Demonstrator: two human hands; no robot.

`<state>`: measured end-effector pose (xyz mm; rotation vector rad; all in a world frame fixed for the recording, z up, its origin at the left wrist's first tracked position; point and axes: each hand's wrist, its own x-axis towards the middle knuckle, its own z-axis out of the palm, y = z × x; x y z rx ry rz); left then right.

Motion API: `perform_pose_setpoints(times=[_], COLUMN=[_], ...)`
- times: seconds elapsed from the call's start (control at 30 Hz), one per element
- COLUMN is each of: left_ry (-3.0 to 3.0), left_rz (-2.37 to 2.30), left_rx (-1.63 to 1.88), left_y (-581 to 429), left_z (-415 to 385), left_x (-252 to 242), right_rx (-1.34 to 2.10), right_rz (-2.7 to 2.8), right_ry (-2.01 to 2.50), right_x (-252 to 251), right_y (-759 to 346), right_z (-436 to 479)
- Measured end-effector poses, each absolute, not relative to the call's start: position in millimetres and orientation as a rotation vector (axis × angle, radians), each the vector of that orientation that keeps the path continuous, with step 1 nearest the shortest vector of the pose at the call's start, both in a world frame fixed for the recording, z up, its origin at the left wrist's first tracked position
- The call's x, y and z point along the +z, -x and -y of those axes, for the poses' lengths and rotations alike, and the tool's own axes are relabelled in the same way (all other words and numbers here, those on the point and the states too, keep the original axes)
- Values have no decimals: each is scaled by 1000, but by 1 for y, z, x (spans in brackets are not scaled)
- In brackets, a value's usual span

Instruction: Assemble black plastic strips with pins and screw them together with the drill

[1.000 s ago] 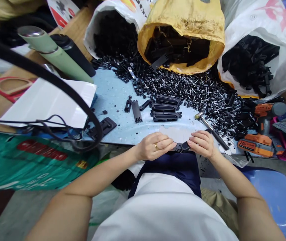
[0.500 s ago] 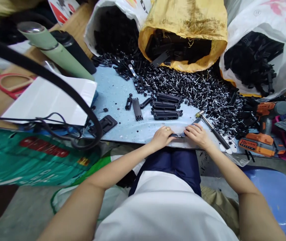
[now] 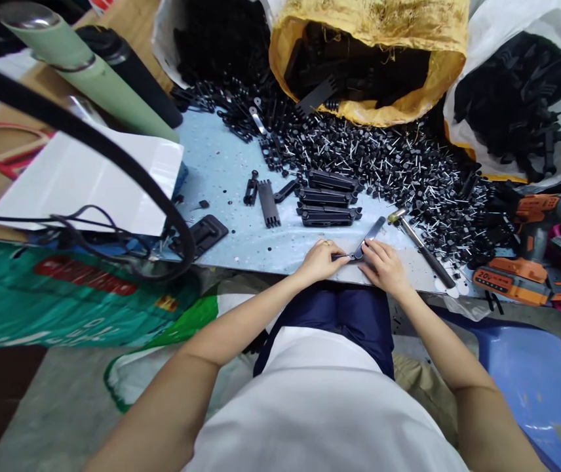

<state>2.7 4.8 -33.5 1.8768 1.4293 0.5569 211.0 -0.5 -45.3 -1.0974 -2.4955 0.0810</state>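
Note:
At the table's front edge, my left hand (image 3: 320,261) is closed on one end of a black hinged plastic part (image 3: 371,235). The joint lies between my hands, and the flat arm slants up and away to the right. Bent fingers of my right hand (image 3: 385,265) grip beside the joint, against that flat arm. Just right of it lies a hammer (image 3: 424,249) with a black handle. Several assembled black folding parts (image 3: 328,215) are stacked ahead of my hands, with a toothed black plate (image 3: 268,203) to their left.
A heap of small black pins (image 3: 388,157) spreads across the back. Behind it open a yellow sack (image 3: 369,115) and white sacks holding black parts. An orange cordless drill (image 3: 521,255) lies right. A black cable arm (image 3: 128,164), white sheet (image 3: 98,177) and green flask (image 3: 108,85) stand left.
The hinged part's flat arm has swung up and away, and more of it shows. My right fingers have shifted nearer the joint. The view has moved slightly closer.

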Motion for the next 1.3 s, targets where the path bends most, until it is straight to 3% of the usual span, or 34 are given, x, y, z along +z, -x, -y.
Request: perform_pose_setpoints(times=[0.17, 0.57, 0.83, 1.1, 1.3], left_ry=[-1601, -1756, -2342, -2251, -1959], left_rz=[-1417, -1441, -1179, -1052, -1237], left_rx=[343, 381, 875, 1091, 1527], left_y=[-8, -7, 18, 13, -20], left_z=[-19, -14, 13, 18, 27], left_x=[-27, -31, -34, -12, 0], right_rx=[113, 51, 414, 820, 1105], right_rz=[2407, 2701, 2676, 2295, 1720], right_ry=[1153, 989, 1000, 1028, 1161], right_x=[-49, -35, -17, 5, 1], right_y=[-203, -210, -203, -200, -161], right_z=[5, -33, -35, 1, 19])
